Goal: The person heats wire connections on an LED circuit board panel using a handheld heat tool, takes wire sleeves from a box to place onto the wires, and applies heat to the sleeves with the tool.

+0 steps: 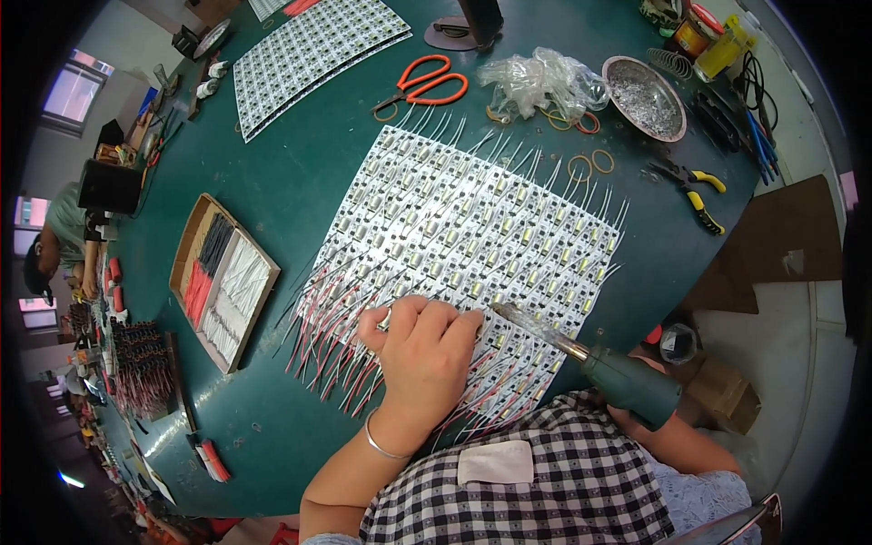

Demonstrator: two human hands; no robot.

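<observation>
"Curling in over the near part of a panel, what is the left hand [422, 350] doing there?"

"Its fingers are bent, knuckles up, low over the panel [445, 232]. The undersides are hidden, so I cannot tell whether it pinches anything. That panel is a white sheet crowded with small circuit boards, lying flat on a green table [282, 182]."

"And the right hand?"

"The right hand [629, 421] is to the right of the panel's near edge, mostly hidden behind the green handle it holds. This belongs to a soldering iron [627, 383], whose metal tip slants over the panel, close to the left fingers."

"Are there wires?"

"Yes. Red and white wires [341, 363] trail over the panel's near left side, and thin pale ones stick out past its far edge."

"What surrounds it?"

"Left of the panel sits a cardboard box [193, 238] of black, red and white wires. Beyond its far edge are orange-handled scissors [436, 84], a crumpled clear bag [545, 82] and, farther right, a metal bowl [669, 137] of silvery scraps. Yellow-and-black pliers [699, 195] lie to the panel's right. Far beyond its left corner, more white panels [318, 59] are stacked."
</observation>
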